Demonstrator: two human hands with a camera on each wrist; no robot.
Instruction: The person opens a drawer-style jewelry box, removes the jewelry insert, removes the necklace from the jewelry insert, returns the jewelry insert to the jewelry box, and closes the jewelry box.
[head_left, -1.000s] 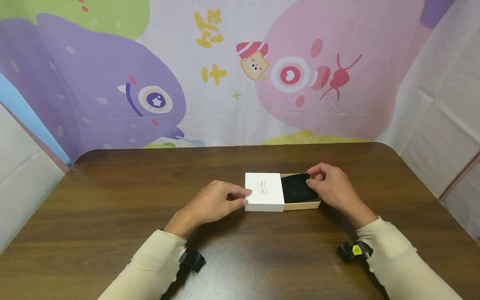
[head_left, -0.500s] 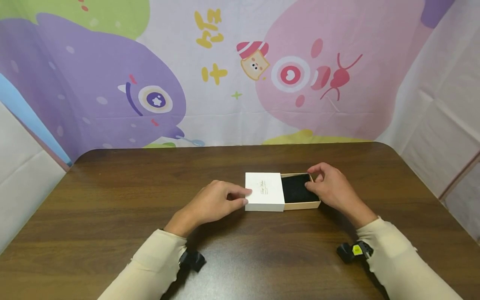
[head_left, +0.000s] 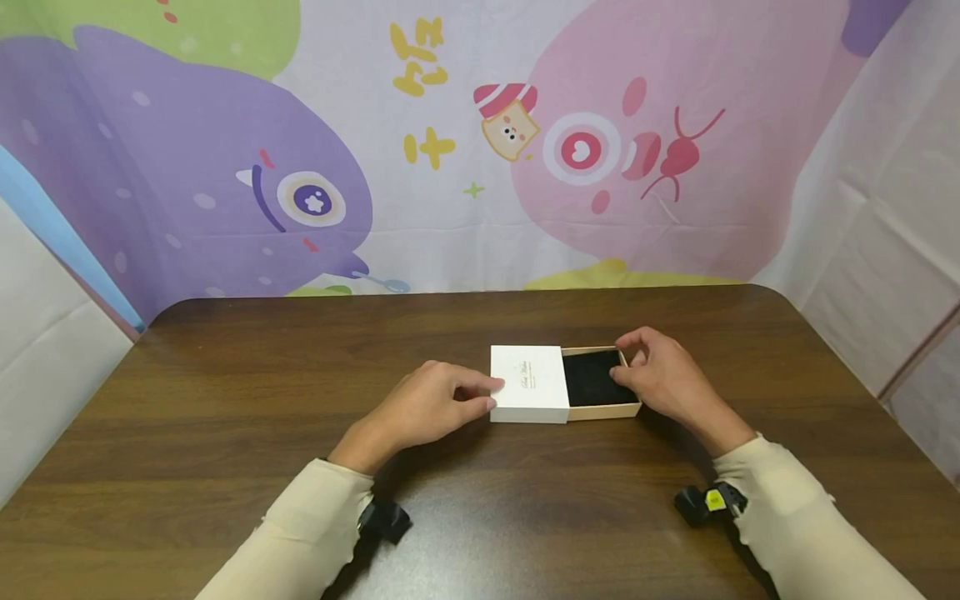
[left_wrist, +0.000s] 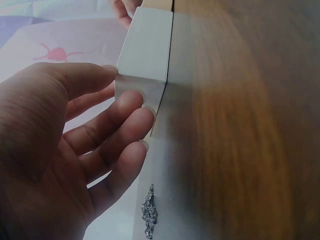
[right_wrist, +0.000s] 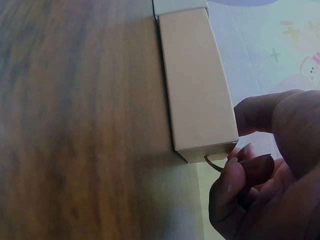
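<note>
In the middle of the head view lies a drawer-style gift box, its white sleeve [head_left: 528,379] printed with small gold lettering. A tan inner tray [head_left: 604,412] sticks out of the sleeve's right side. Flat in the tray is a black pad [head_left: 590,377]. My left hand [head_left: 429,404] holds the sleeve's left end, index fingertip on the top edge and several fingers [left_wrist: 131,120] against the end face. My right hand [head_left: 670,375] grips the tray's right end, thumb over the pad's edge. A thin cord [right_wrist: 214,165] runs from the tray's end to my right fingers.
A dark wood-grain table [head_left: 480,517] carries the box. Behind it hangs a cartoon-printed cloth [head_left: 450,242], with pale cloth [head_left: 892,167] at the right side. Small black wrist cameras [head_left: 386,522] sit by both sleeves.
The black pad's raised right edge has dropped flat into the tray. My right thumb has shifted slightly left over it. The left hand and the sleeve stay put.
</note>
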